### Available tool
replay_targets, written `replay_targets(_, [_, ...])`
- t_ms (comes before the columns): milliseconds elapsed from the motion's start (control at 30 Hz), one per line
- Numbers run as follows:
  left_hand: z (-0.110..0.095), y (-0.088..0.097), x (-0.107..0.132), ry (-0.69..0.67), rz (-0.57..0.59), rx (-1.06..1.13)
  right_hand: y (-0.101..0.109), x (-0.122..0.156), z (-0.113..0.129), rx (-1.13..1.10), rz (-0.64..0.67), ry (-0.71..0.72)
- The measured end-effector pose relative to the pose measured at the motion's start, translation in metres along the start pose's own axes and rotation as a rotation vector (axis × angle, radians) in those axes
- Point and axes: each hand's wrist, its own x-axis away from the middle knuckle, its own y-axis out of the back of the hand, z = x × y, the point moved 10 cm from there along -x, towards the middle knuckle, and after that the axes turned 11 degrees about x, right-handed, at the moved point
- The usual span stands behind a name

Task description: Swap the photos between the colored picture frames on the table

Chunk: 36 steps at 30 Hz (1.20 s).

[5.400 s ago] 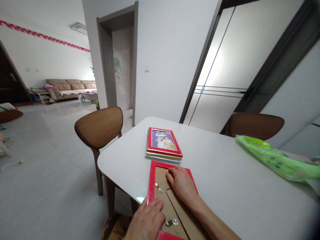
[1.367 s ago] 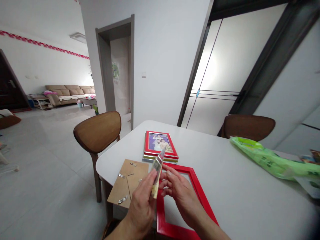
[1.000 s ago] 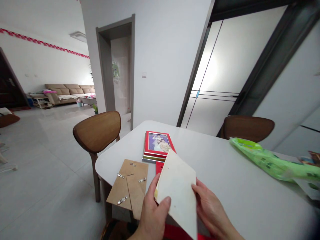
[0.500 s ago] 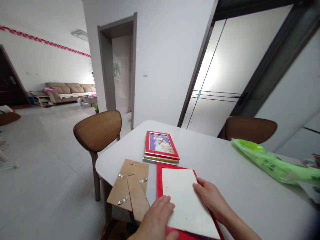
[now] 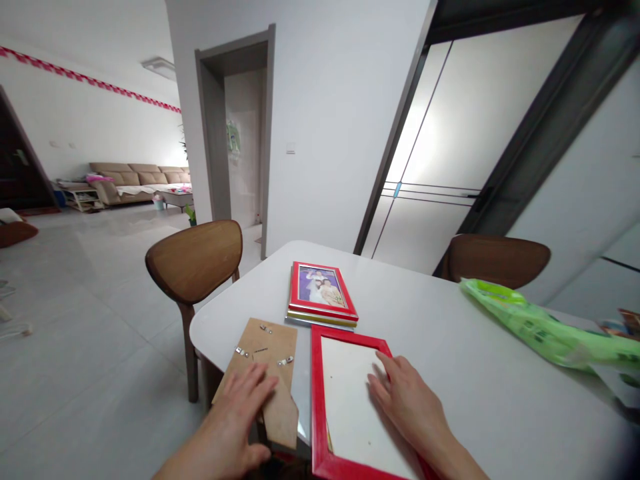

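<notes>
A red picture frame (image 5: 317, 393) lies face down at the table's near edge, a white sheet (image 5: 350, 400) sitting inside its border. My right hand (image 5: 413, 403) rests on the sheet's right side, fingers apart, the index finger near the upper right corner. To the left, a brown backing board (image 5: 273, 340) with metal clips and a stand flap overhangs the table edge. Over its lower part lies my left hand (image 5: 240, 413), fingers spread; whether it presses on the board I cannot tell.
Beyond the red frame is a stack of framed pictures (image 5: 320, 290), a red one with a photo of people on top. A green plastic bag (image 5: 540, 327) lies on the white table (image 5: 410, 300) at right. Wooden chairs (image 5: 200, 257) stand at the table's left and far right.
My left hand has moved left from the frame onto the backing board. The white sheet has settled down inside the red border, and my right hand has let go of its edge.
</notes>
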Motion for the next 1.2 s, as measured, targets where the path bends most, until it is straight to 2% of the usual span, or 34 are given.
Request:
replay_targets(67, [0.034,0.013,0.003,0.122,-0.094,-0.094,0.011,0.005,0.033,-0.136,-0.039,0.121])
replay_targets(133, [0.052,0.018,0.003,0.16,-0.177,-0.153,0.017,0.015,0.078,-0.254,-0.021,0.246])
replay_targets(200, [0.056,0.017,0.0,0.136,-0.229,-0.179,0.018,0.025,0.123,-0.299,0.013,0.337])
replay_targets(267, [0.053,0.017,-0.001,0.107,-0.276,-0.184,0.015,0.032,0.156,-0.301,0.035,0.363])
replay_targets(367, [0.042,0.024,0.0,0.066,-0.36,-0.176,0.01,0.034,0.173,-0.33,0.041,0.34])
replay_targets(467, [0.019,0.031,0.005,-0.024,-0.43,-0.167,0.017,0.034,0.157,-0.425,0.036,0.333])
replay_targets(567, [-0.019,0.024,0.007,-0.151,-0.415,-0.145,0.028,0.039,0.119,-0.462,0.063,0.344])
replay_targets(667, [-0.061,0.001,-0.002,-0.236,-0.257,-0.105,0.028,0.049,0.068,-0.407,0.133,0.306])
replay_targets(767, [-0.092,-0.029,-0.017,-0.234,-0.049,-0.051,0.02,0.057,0.022,-0.315,0.165,0.24])
replay_targets(833, [-0.1,-0.044,-0.026,-0.194,0.041,-0.006,0.013,0.061,0.002,-0.268,0.164,0.214])
replay_targets(900, [-0.102,-0.052,-0.033,-0.167,0.069,0.036,0.007,0.061,-0.009,-0.237,0.138,0.201])
replay_targets(1067, [-0.1,-0.057,-0.04,-0.203,0.101,0.088,-0.002,0.06,-0.013,-0.203,0.032,0.203])
replay_targets(1200, [-0.095,-0.057,-0.039,-0.204,0.133,0.108,0.0,0.06,-0.013,-0.219,-0.021,0.219])
